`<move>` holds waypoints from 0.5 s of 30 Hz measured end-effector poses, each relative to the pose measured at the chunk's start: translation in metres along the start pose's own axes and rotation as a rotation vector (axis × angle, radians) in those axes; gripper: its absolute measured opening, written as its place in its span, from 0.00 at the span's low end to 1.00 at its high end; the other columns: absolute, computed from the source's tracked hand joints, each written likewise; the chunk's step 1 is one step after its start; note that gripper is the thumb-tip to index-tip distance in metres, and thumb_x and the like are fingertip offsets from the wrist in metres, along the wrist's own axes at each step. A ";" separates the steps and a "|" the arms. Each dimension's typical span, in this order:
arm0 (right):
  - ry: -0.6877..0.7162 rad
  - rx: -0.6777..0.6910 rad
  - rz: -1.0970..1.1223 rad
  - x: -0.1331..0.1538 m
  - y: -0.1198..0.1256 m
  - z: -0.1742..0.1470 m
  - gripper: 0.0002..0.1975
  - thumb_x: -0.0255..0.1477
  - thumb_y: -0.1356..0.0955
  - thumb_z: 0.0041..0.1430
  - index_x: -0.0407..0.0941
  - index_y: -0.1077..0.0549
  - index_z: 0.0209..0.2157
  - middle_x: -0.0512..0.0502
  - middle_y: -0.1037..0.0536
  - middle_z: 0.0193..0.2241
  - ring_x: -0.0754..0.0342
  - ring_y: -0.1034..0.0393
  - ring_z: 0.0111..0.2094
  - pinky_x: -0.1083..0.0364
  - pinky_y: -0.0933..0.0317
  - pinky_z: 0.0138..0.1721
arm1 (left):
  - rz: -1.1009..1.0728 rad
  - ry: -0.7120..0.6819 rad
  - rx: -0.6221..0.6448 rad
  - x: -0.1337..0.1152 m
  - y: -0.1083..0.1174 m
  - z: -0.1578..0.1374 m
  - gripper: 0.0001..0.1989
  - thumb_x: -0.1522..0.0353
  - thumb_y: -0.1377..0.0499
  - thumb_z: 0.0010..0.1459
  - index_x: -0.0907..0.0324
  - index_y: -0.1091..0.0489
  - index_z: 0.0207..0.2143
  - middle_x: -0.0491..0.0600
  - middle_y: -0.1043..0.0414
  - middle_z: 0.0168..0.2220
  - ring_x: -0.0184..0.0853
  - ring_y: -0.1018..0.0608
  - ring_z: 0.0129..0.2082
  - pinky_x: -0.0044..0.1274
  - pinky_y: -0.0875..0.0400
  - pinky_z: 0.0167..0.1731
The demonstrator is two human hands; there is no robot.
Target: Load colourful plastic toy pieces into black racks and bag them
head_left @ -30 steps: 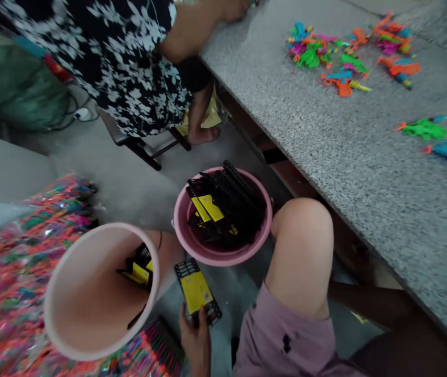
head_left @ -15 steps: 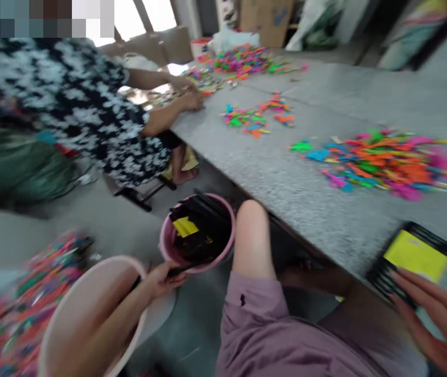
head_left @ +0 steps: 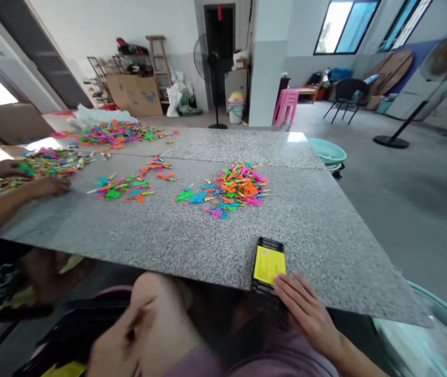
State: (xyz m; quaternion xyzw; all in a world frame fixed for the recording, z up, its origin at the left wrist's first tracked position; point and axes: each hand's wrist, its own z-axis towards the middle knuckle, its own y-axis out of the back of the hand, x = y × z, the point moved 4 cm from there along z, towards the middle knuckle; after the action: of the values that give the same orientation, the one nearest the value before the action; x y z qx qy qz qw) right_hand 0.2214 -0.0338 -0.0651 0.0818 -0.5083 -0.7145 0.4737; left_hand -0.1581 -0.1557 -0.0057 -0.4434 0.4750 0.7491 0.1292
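Note:
My right hand (head_left: 304, 311) lies with its fingers stretched out at the near corner of a black, flat plastic piece with a yellow card (head_left: 270, 264) on its top. That piece rests at the table's near edge. My left hand (head_left: 123, 332) is blurred by motion in front of my knee, its fingers bent. Whether it holds something does not show. Beside it, low on the left, are black pieces (head_left: 85, 319) with a bit of yellow, and part of a pink basin's rim (head_left: 113, 290) shows behind them.
The speckled grey table (head_left: 192, 243) bears a pile of colourful small plastic pieces (head_left: 241, 186), a smaller cluster (head_left: 123, 188) and a far heap (head_left: 113, 133). A co-worker's hands (head_left: 50, 187) are at another heap on the left. Green basins (head_left: 327, 151) stand at the right.
My view has swung up and right across the table. My left hand has come away from the basin to in front of my knee. My right hand remains at the yellow-carded piece.

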 end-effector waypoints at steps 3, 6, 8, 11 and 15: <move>-0.482 -0.391 0.256 -0.018 0.027 0.008 0.17 0.34 0.36 0.63 0.49 0.26 0.53 0.42 0.21 0.47 0.43 0.24 0.47 0.44 0.28 0.49 | 0.111 -0.445 0.006 -0.062 -0.076 0.006 0.23 0.59 0.43 0.61 0.44 0.37 0.60 0.45 0.26 0.54 0.46 0.25 0.54 0.41 0.26 0.52; -0.885 -0.533 0.708 -0.049 0.022 0.029 0.20 0.45 0.36 0.62 0.45 0.23 0.43 0.40 0.20 0.41 0.44 0.22 0.37 0.45 0.25 0.40 | 0.222 -0.774 -0.056 -0.114 -0.158 0.001 0.33 0.63 0.46 0.64 0.58 0.53 0.68 0.60 0.42 0.65 0.51 0.40 0.66 0.49 0.44 0.62; -0.963 -0.408 0.879 -0.066 0.010 0.040 0.24 0.50 0.36 0.59 0.44 0.23 0.38 0.40 0.20 0.37 0.44 0.23 0.34 0.46 0.25 0.34 | 0.381 -0.846 0.096 -0.125 -0.206 0.003 0.31 0.59 0.47 0.65 0.57 0.48 0.67 0.59 0.44 0.66 0.54 0.43 0.67 0.54 0.48 0.62; -0.973 -0.430 0.512 -0.093 0.020 0.037 0.27 0.51 0.33 0.54 0.43 0.25 0.43 0.39 0.23 0.36 0.44 0.27 0.35 0.49 0.30 0.27 | 0.504 -0.819 0.246 -0.112 -0.243 0.014 0.25 0.59 0.48 0.67 0.58 0.39 0.62 0.57 0.37 0.63 0.51 0.36 0.63 0.52 0.42 0.60; -0.593 -0.414 0.115 -0.089 0.032 0.087 0.20 0.40 0.36 0.62 0.44 0.30 0.51 0.38 0.28 0.41 0.47 0.30 0.37 0.50 0.31 0.36 | 0.509 -0.834 0.308 -0.093 -0.251 0.025 0.23 0.62 0.48 0.66 0.57 0.39 0.62 0.54 0.39 0.64 0.49 0.37 0.64 0.50 0.40 0.60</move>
State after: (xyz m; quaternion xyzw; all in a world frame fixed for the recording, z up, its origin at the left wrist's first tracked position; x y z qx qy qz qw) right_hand 0.2363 0.0896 -0.0309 -0.2552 -0.4721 -0.7671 0.3517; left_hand 0.0357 0.0159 -0.0789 0.0470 0.5807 0.7914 0.1851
